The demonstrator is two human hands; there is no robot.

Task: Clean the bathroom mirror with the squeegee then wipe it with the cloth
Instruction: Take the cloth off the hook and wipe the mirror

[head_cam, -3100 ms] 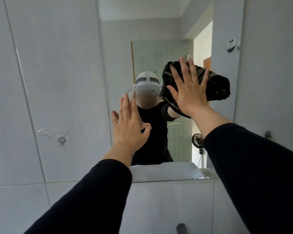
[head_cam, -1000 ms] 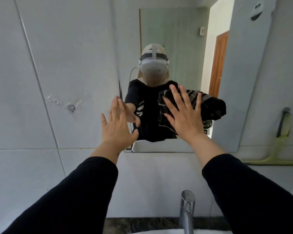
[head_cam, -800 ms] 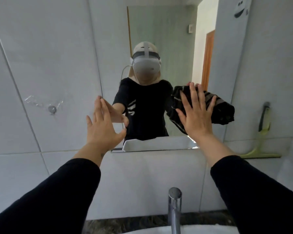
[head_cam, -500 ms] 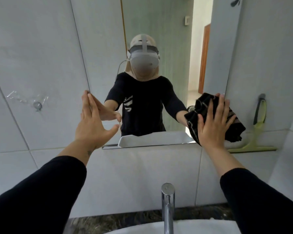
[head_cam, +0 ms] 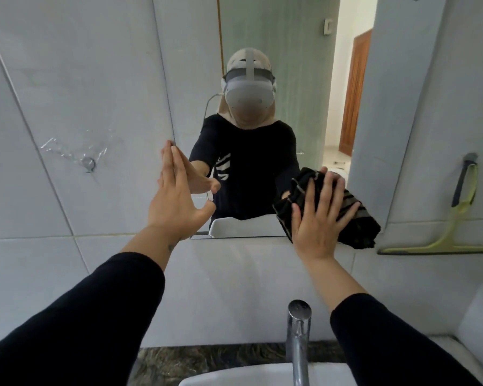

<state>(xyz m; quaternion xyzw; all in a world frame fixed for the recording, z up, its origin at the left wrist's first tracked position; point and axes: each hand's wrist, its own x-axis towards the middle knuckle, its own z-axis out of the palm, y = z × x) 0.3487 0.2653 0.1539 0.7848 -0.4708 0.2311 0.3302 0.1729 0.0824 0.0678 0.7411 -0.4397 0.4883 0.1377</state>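
The mirror (head_cam: pixel 190 79) hangs on the tiled wall and shows a person in black with a headset. My right hand (head_cam: pixel 318 218) lies flat with spread fingers on a dark striped cloth (head_cam: pixel 357 227), pressing it against the glass at the mirror's lower right corner. The cloth overlaps the bottom edge. My left hand (head_cam: pixel 179 201) is open and empty, its fingertips resting at the mirror's left edge. The yellow-green squeegee (head_cam: pixel 430 249) with a dark handle hangs on the wall right of the mirror, untouched.
A chrome tap (head_cam: pixel 299 330) rises from the white basin (head_cam: pixel 262 377) directly below my arms, with a dark stone counter (head_cam: pixel 207 360) behind it. A small hook with clear tape (head_cam: pixel 88 162) sits on the tiles to the left.
My right hand has carried the cloth from the upper part of the mirror down to the bottom edge and across to the lower right corner. The left hand slid down the left edge.
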